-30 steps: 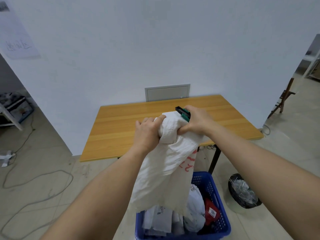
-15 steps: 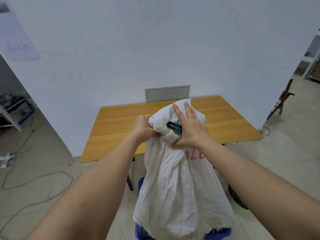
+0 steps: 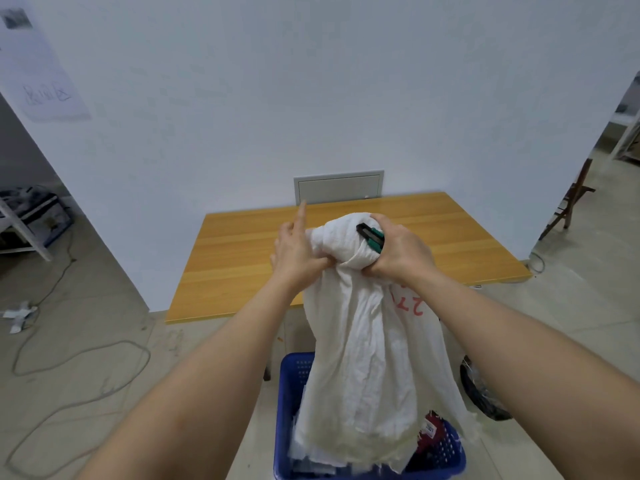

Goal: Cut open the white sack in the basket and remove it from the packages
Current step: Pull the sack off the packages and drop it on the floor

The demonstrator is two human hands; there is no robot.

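A: Head view: what's different from half a second ago?

B: Then the right hand lay flat on the white sack, fingers out straight. Now it curls round the bunched top above the basket, clamping a green-and-black cutter against the cloth. The sack's loose hem has also dropped back to the basket's rim, where before it spread wide in front of it.

A: And the left hand?

B: It was fisted on the cloth. Now the thumb and lower fingers pinch the neck of the bundle, while at least one finger sticks straight up, free.

A: Meaning for the job?

B: My guess: the sack is already cut and lifted off, hanging above the basket. A red package shows inside the basket, beside the hem. He seems to be wadding the sack up; carrying it clear of the basket remains.
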